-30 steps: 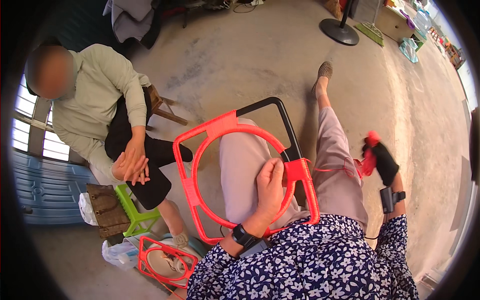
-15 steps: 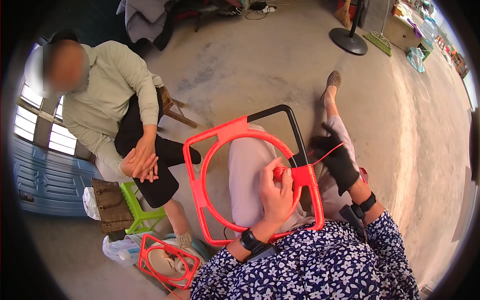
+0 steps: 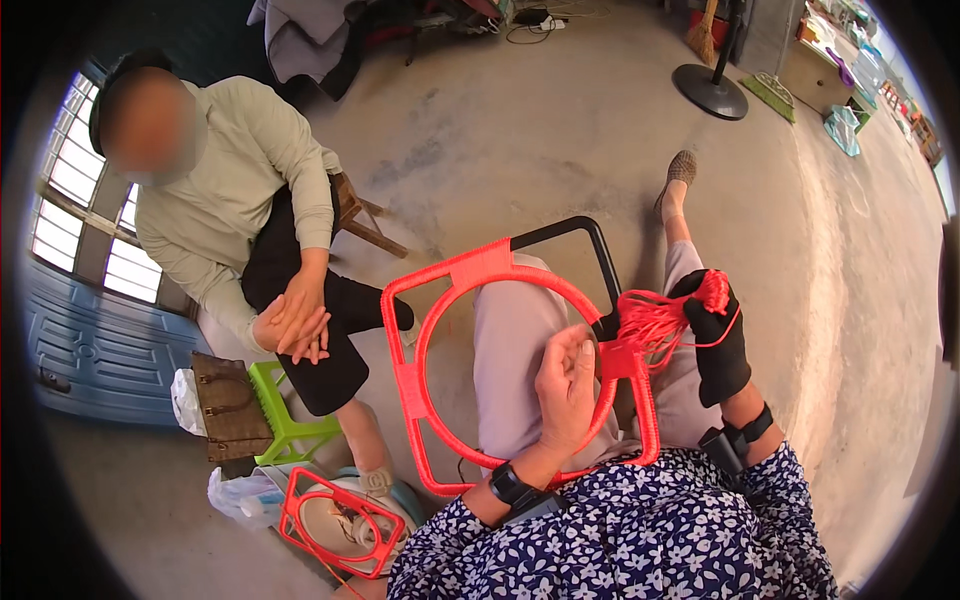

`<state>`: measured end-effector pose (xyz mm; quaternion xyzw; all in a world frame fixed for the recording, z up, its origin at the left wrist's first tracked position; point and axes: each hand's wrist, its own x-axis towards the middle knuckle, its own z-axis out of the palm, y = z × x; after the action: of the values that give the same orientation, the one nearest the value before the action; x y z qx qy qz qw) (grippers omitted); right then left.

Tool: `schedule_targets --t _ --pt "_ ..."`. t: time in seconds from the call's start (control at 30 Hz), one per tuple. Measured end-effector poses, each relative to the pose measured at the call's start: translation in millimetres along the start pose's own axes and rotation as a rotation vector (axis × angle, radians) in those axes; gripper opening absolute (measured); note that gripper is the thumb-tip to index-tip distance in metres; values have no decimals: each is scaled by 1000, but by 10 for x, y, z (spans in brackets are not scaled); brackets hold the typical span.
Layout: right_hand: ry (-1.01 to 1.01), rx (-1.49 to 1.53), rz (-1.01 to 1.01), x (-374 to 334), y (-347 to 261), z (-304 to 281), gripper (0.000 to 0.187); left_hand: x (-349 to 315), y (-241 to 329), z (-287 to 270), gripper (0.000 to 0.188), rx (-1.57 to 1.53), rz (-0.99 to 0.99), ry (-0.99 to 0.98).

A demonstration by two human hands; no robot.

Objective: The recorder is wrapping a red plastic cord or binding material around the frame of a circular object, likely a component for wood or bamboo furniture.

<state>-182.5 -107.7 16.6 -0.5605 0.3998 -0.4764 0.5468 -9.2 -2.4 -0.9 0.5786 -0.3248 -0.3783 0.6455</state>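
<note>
A square frame (image 3: 406, 380) with a round ring inside lies across my lap. Red cord wraps most of it, while one corner shows bare black bar (image 3: 590, 236). My left hand (image 3: 566, 392), bare, is beside the ring's right part, fingers loosely bent and apart, nothing visible in them. My right hand (image 3: 716, 345), in a black glove, is closed round a bundle of red cord (image 3: 655, 318) just right of the frame. Loose strands of the bundle trail toward the frame's wrapped right joint.
At the left a person (image 3: 245, 170) sits on a wooden stool (image 3: 362, 222), hands clasped. A brown bag (image 3: 232, 408) rests by a green stool (image 3: 290, 412). Lower left, a smaller red frame (image 3: 345, 525) lies on a pale container. A black stand base (image 3: 710, 92) and a broom (image 3: 702, 38) stand behind.
The red cord bundle has passed from my left hand to my gloved right hand, which has come across the frame's right side. My left fingers have loosened.
</note>
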Motion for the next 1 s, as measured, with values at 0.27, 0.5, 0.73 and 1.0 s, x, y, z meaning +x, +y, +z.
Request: schedule_targets --t 0.27,0.5,0.73,1.0 --pt "-510 -1419 115 -69 -314 -243 33 -39 -79 13 19 -172 -348 -223" --pt "641 -13 299 118 1075 -2317 21 34 52 22 18 -262 -337 -182" --pt "393 168 459 -59 505 -1645 30 79 -89 1 21 -196 -286 -167" --pt "-388 -8 510 -160 128 -228 31 38 -52 -32 20 -228 -324 -175"
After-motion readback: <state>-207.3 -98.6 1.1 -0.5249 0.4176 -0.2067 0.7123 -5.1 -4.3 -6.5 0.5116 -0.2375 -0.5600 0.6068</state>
